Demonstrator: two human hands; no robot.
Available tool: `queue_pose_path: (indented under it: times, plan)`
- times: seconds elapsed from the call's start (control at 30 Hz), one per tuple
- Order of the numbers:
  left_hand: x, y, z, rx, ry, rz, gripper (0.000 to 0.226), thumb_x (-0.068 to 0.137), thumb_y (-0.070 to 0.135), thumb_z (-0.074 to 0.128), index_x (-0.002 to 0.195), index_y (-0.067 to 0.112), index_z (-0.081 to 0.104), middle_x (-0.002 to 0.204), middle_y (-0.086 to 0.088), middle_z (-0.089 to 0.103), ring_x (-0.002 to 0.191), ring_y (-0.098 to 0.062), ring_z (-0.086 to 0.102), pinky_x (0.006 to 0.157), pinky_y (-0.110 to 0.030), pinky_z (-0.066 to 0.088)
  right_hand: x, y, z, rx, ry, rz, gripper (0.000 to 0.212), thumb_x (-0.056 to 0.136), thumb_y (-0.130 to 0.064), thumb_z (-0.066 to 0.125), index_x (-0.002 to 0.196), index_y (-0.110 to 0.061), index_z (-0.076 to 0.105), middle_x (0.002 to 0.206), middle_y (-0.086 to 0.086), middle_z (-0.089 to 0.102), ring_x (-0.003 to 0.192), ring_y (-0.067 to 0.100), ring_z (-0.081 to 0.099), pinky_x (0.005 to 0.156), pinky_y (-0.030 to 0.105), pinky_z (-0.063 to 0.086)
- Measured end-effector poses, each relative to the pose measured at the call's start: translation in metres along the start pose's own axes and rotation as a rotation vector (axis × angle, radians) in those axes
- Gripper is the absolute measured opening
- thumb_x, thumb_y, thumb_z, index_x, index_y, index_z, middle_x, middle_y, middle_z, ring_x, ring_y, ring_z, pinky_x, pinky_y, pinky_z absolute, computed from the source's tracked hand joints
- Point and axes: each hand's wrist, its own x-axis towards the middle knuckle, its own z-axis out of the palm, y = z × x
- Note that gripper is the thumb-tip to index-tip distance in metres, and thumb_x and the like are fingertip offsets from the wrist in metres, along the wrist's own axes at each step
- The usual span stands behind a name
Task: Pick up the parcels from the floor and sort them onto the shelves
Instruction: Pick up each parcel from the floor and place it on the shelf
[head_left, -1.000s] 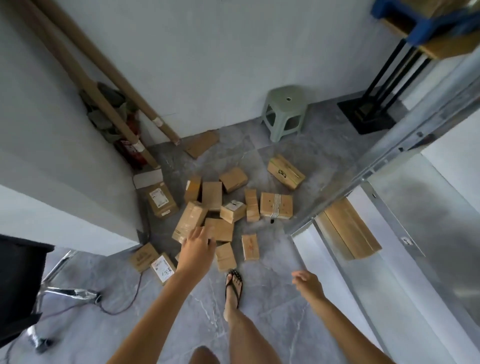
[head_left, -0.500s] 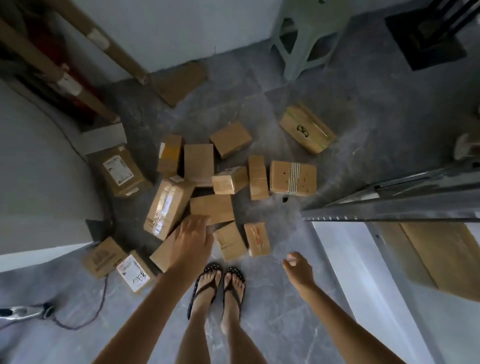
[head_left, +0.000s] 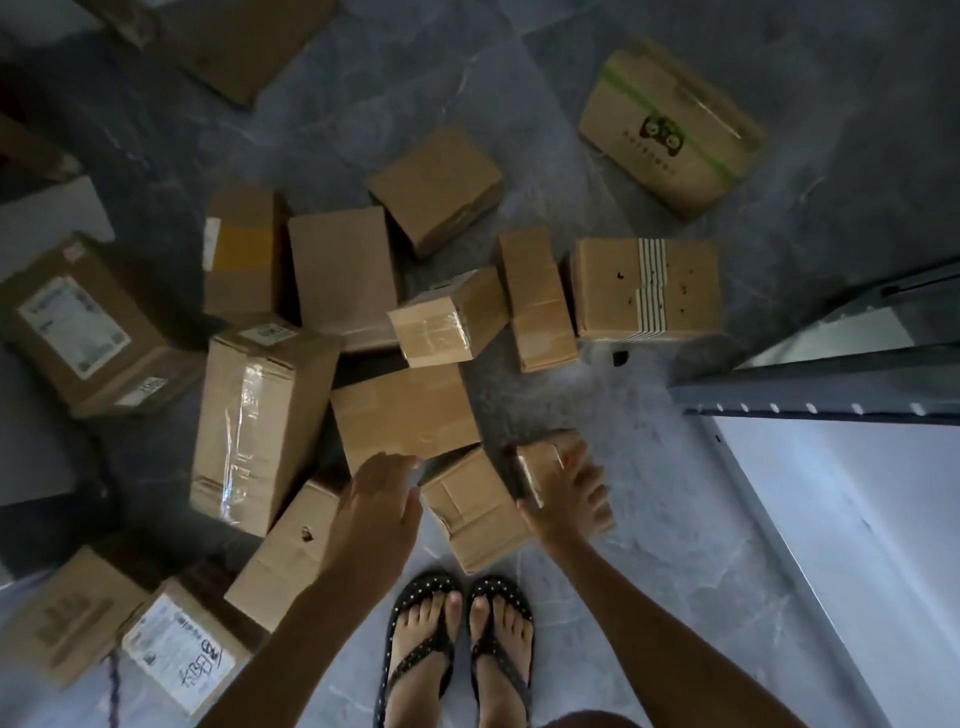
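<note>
Several brown cardboard parcels lie scattered on the grey floor (head_left: 649, 519). My right hand (head_left: 574, 493) is down on a small taped parcel (head_left: 537, 462), thumb on its left side and fingers curled over its right side. My left hand (head_left: 379, 506) hovers with straight fingers over the near edge of a flat parcel (head_left: 405, 410), just left of a small folded-top parcel (head_left: 472, 512). A long parcel (head_left: 285, 551) lies partly under my left wrist. The metal shelf rail (head_left: 810, 402) and a white shelf board (head_left: 857, 519) are at the right.
My feet in dotted sandals (head_left: 457, 639) stand just behind the pile. A large taped parcel (head_left: 254, 426) and labelled parcels (head_left: 78, 322) fill the left. A parcel with a green stripe (head_left: 670, 130) lies apart at the far right. A cable (head_left: 111, 686) runs at lower left.
I have bent lower, so the parcels look bigger. My right hand moved forward from the bare floor onto the small taped parcel. My left hand shifted right toward the flat parcel.
</note>
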Motion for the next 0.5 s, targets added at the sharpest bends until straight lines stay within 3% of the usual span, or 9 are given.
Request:
queue_pose_path:
  times: [0.07, 0.17, 0.27, 0.37, 0.5]
  plan:
    - [0.012, -0.004, 0.002, -0.005, -0.027, -0.009, 0.025, 0.095, 0.016, 0.049, 0.118, 0.019, 0.054, 0.114, 0.003, 0.059, 0.107, -0.005, 0.053, 0.094, -0.024, 0.046, 0.010, 0.003, -0.001, -0.028, 0.083, 0.031, 0.122, 0.070, -0.048, 0.074, 0.146, -0.018, -0.016, 0.148, 0.024, 0.012, 0.131, 0.041, 0.027, 0.105, 0.058, 0.032]
    - [0.021, 0.004, -0.009, -0.024, -0.040, -0.026, 0.029, 0.094, 0.019, 0.049, 0.123, 0.019, 0.053, 0.121, 0.002, 0.058, 0.113, -0.005, 0.050, 0.096, -0.020, 0.038, 0.016, 0.009, -0.029, 0.043, 0.058, 0.017, 0.111, 0.075, -0.043, 0.071, 0.149, -0.021, -0.008, 0.144, 0.022, 0.022, 0.124, 0.038, 0.036, 0.102, 0.052, 0.038]
    - [0.013, 0.023, -0.035, -0.002, -0.044, -0.008, 0.029, 0.094, 0.020, 0.050, 0.123, 0.019, 0.053, 0.121, 0.001, 0.058, 0.116, -0.011, 0.052, 0.097, -0.025, 0.040, 0.001, 0.010, -0.081, 0.167, 0.117, -0.054, 0.110, 0.073, -0.040, 0.075, 0.149, -0.023, -0.002, 0.139, 0.022, 0.030, 0.122, 0.039, 0.040, 0.100, 0.051, 0.041]
    - [-0.008, 0.049, -0.074, 0.014, -0.052, 0.005, 0.029, 0.093, 0.020, 0.050, 0.122, 0.019, 0.054, 0.120, 0.000, 0.060, 0.115, -0.011, 0.053, 0.093, -0.020, 0.038, -0.032, 0.005, -0.147, 0.351, 0.157, -0.115, 0.105, 0.072, -0.042, 0.075, 0.150, -0.027, 0.006, 0.132, 0.022, 0.041, 0.119, 0.038, 0.044, 0.098, 0.047, 0.041]
    - [-0.043, 0.103, -0.144, -0.125, -0.088, -0.067, 0.031, 0.095, 0.018, 0.046, 0.125, 0.019, 0.052, 0.125, 0.000, 0.057, 0.114, -0.010, 0.053, 0.090, -0.020, 0.042, -0.101, -0.014, -0.245, 0.654, 0.143, -0.270, 0.075, 0.079, -0.044, 0.069, 0.142, -0.026, 0.033, 0.126, 0.005, 0.061, 0.118, 0.026, 0.056, 0.097, 0.047, 0.047]
